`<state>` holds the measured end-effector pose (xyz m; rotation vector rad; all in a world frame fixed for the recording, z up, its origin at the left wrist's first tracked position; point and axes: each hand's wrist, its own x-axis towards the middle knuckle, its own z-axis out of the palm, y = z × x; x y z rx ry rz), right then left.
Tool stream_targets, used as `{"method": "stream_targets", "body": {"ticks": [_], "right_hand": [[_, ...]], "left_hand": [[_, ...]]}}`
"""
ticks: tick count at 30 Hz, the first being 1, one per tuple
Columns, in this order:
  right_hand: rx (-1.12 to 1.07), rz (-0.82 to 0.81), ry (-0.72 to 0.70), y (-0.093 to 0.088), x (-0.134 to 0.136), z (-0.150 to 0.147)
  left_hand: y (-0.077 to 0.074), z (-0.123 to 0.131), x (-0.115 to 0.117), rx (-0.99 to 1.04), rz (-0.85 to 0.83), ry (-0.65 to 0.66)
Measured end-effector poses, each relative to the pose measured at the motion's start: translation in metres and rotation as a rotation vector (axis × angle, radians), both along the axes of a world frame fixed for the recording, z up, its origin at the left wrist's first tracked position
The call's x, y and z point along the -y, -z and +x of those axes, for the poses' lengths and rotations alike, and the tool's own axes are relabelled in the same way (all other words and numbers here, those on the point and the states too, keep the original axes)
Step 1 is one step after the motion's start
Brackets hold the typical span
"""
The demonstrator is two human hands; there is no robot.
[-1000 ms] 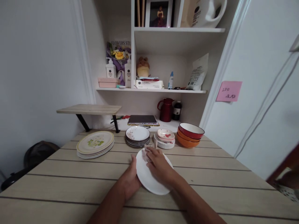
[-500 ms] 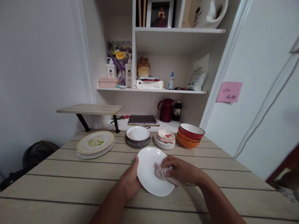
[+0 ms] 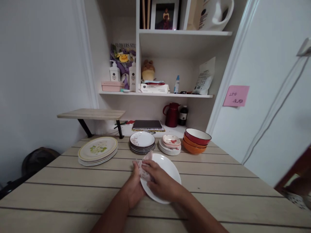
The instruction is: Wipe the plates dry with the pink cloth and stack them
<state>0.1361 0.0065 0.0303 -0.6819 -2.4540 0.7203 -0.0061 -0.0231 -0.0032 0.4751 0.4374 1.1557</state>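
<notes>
- Lower centre of the frame: my left hand [image 3: 135, 189] grips the white plate [image 3: 171, 171] by its left edge.
- My right hand [image 3: 162, 183] clutches a pale cloth [image 3: 145, 175], pressing it onto the plate's left side.
- Across the middle of the frame, stacked plates [image 3: 142, 140] and bowls [image 3: 194, 148] stand on the tabletop [image 3: 218, 181].

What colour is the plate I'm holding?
The plate is plain white, as the head view shows.
</notes>
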Motion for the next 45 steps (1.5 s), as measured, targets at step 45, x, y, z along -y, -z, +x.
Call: {"method": "stream_targets", "body": {"ticks": [45], "right_hand": [[0.116,0.035,0.523,0.002,-0.037,0.024]], "left_hand": [[-0.01,0.003,0.006,-0.18,-0.051,-0.031]]}}
